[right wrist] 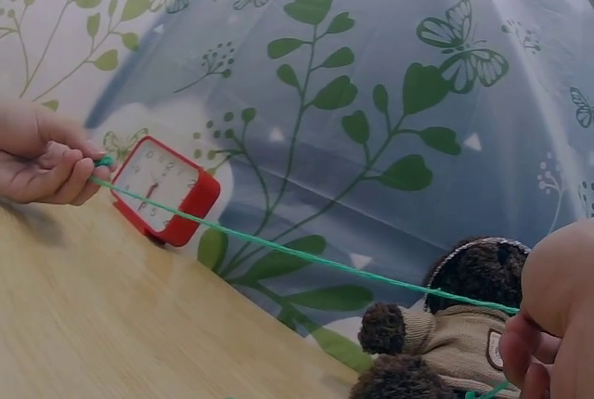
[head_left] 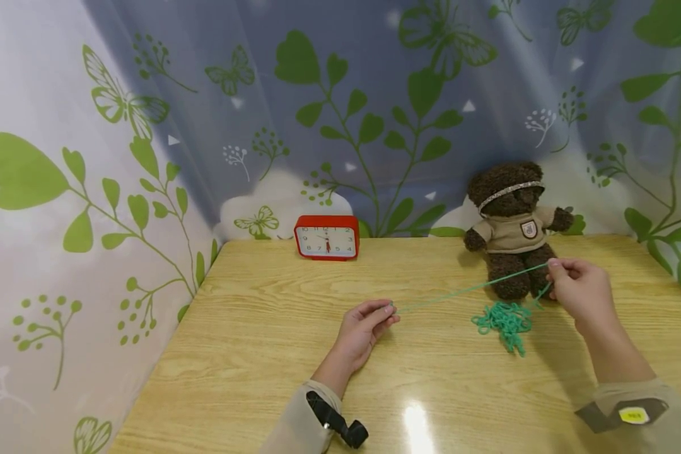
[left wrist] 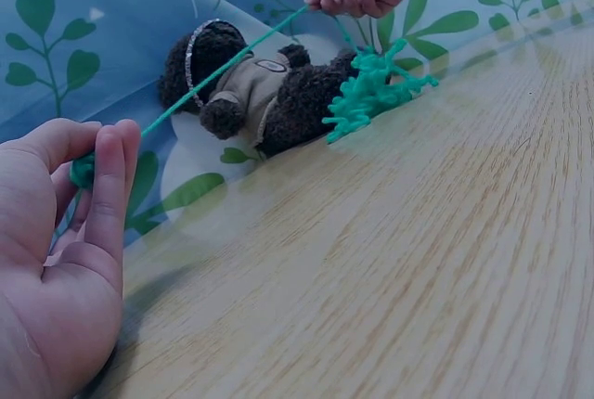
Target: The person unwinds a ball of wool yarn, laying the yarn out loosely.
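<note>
A strand of green yarn (head_left: 470, 289) runs taut between my two hands. My left hand (head_left: 363, 329) pinches one end, where a small green bundle (left wrist: 83, 171) shows between the fingers in the left wrist view. Higher up on the right, my right hand (head_left: 583, 291) pinches the strand between thumb and fingers. From there the yarn drops to a loose, tangled green heap (head_left: 506, 323) on the table, just left of and below that hand. Behind the heap sits a dark brown teddy bear (head_left: 513, 230) in a tan top, its legs partly crossed by the strand.
A red clock (head_left: 326, 238) stands at the back of the wooden table (head_left: 250, 353), left of the bear. A curtain (head_left: 369, 126) printed with leaves and butterflies hangs behind and along the left side. A black strap (head_left: 335, 419) goes around my left sleeve.
</note>
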`<action>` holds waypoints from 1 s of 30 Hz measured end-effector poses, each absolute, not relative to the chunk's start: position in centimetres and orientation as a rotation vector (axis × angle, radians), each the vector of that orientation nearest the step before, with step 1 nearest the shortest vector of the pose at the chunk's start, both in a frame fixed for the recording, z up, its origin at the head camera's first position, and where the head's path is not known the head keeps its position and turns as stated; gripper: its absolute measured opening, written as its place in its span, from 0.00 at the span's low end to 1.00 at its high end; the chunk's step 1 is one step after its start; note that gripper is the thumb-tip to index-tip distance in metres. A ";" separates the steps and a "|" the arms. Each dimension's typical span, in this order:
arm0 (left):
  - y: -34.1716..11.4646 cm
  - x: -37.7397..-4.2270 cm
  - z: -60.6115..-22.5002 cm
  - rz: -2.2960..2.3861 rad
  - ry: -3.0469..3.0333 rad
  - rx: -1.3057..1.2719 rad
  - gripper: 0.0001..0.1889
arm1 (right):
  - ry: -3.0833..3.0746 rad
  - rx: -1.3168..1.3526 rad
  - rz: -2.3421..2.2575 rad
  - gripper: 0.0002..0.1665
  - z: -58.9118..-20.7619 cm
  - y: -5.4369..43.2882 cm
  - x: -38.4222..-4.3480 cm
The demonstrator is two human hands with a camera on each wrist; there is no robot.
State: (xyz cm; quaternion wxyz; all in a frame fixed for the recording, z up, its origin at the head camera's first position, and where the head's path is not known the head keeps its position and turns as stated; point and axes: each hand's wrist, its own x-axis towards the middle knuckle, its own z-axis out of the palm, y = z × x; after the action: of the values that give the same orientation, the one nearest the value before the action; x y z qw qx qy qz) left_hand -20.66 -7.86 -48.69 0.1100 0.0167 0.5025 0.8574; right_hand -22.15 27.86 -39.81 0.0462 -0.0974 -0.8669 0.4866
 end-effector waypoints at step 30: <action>-8.0 -20.1 -48.6 2.332 1.401 0.322 0.09 | -2.906 0.755 1.808 0.35 -43.4 15.4 -18.9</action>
State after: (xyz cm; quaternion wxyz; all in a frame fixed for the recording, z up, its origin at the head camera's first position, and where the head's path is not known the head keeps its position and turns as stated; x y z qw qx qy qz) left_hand -20.07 -8.05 -48.57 0.1996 0.1150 0.5011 0.8341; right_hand -18.92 15.36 -43.36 -0.1807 0.2119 -0.8155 0.5073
